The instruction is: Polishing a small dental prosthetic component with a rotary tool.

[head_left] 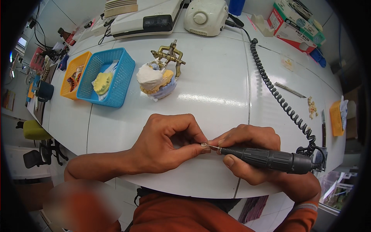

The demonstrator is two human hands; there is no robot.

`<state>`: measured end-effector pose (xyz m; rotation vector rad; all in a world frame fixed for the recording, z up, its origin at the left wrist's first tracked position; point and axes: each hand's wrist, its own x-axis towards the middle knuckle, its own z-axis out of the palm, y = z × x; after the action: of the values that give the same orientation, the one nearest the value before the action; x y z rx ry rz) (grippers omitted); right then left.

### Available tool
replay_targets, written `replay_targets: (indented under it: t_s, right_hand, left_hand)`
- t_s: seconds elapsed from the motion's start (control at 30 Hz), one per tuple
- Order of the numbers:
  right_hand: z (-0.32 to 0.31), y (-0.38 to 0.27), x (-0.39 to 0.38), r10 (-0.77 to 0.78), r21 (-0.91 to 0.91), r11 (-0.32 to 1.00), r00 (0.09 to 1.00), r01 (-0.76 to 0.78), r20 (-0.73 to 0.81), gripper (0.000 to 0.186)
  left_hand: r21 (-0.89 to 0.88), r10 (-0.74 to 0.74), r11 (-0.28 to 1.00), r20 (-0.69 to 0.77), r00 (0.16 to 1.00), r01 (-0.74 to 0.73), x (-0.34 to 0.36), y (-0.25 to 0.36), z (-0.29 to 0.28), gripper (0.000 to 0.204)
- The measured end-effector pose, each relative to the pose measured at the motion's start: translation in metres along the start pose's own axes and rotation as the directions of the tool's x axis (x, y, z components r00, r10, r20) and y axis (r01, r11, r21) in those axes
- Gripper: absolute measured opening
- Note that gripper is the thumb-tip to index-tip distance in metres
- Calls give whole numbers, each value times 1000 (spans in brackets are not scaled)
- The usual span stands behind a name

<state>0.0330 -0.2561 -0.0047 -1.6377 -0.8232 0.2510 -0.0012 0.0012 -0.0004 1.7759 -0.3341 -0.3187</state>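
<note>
My right hand (251, 150) is wrapped round a black rotary handpiece (266, 157), its slim metal bit pointing left. Between the thumb and index finger of my left hand (166, 143) is a tiny pale piece, perhaps a denture tooth (203, 144). The bit's tip meets that piece or lies right beside it; I cannot tell which. From the handpiece's rear end a coiled black cord (270, 83) runs up to a cream control box (206, 17). Beyond my left hand stands a brass articulator (170, 56) with a plaster dental cast (154, 79) in white, yellow and lilac.
At the left, a blue basket (125, 77) holds a yellow dental cast (102, 83); an orange basket (67, 79) adjoins it. On the right lie a metal tool (290, 90), several small teeth (312, 107), a knife (323, 127) and another orange basket (337, 118). Boxes (295, 29) stand at the back right.
</note>
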Motion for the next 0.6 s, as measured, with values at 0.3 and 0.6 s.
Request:
replay_targets:
  t_s: [0.3,0.6]
  right_hand:
    - [0,0,1,15,-21,1000,1000,-15,-13,22]
    - [0,0,1,21,-27,999,1000,-22,-7,23]
  left_hand:
    - [0,9,1000,11,1000,-9,0,-1,0,12]
    - [-2,22,1000,8,1000,-22,1,-1,1,12]
